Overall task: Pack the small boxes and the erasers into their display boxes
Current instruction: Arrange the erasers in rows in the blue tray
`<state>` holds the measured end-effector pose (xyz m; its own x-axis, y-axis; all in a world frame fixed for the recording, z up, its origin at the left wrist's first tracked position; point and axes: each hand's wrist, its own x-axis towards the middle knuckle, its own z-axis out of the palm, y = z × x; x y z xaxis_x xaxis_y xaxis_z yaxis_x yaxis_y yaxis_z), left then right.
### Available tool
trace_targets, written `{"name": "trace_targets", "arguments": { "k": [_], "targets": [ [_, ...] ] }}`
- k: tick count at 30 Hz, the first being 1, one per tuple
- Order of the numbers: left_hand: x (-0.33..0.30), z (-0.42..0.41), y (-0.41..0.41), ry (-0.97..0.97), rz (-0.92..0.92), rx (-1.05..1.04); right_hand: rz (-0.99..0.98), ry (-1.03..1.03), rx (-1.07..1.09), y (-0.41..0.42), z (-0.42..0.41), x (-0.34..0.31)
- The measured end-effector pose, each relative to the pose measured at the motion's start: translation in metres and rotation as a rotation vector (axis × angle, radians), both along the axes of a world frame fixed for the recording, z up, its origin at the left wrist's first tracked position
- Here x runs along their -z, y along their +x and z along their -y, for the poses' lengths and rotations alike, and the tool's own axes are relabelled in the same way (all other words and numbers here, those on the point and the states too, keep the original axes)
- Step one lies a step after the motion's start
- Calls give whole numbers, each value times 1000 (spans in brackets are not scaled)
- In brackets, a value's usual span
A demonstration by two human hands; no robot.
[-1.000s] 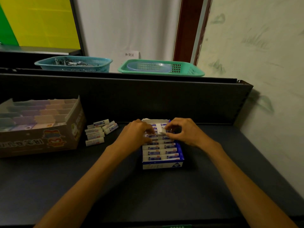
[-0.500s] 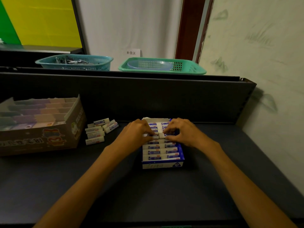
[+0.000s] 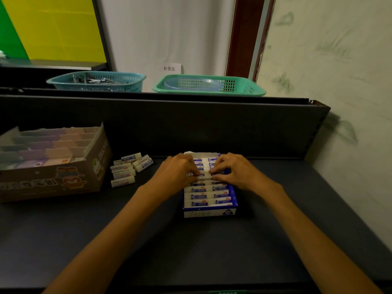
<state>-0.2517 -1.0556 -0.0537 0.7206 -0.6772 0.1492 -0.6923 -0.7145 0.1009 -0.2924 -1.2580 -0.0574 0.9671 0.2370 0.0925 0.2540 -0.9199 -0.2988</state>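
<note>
Left hand (image 3: 177, 174) and right hand (image 3: 234, 171) pinch one rectangular eraser (image 3: 204, 176) — over blue cardboard box (image 3: 210, 212).

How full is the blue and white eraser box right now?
Nearly full. The eraser box shows packed rows front to back, both hands pressing one eraser in mid-box; loose erasers remain outside.

Three Chinese characters, 补货区, are printed on a white paper sign (image 3: 172, 68) fixed to the far wall, between the two baskets. The print on the cardboard box (image 3: 63, 179) at the left and on the blue display box (image 3: 209, 212) cannot be read.
</note>
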Motion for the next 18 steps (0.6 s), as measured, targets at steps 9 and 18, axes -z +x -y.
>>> {"name": "trace_targets", "arguments": {
  "k": [9,18],
  "targets": [
    [2,-9,0,-66,33,-78,51,-33,73,-7,-15,-11],
    [-15,-61,1,91,78,-254,98,-85,77,-8,-58,-27]
  ]
}}
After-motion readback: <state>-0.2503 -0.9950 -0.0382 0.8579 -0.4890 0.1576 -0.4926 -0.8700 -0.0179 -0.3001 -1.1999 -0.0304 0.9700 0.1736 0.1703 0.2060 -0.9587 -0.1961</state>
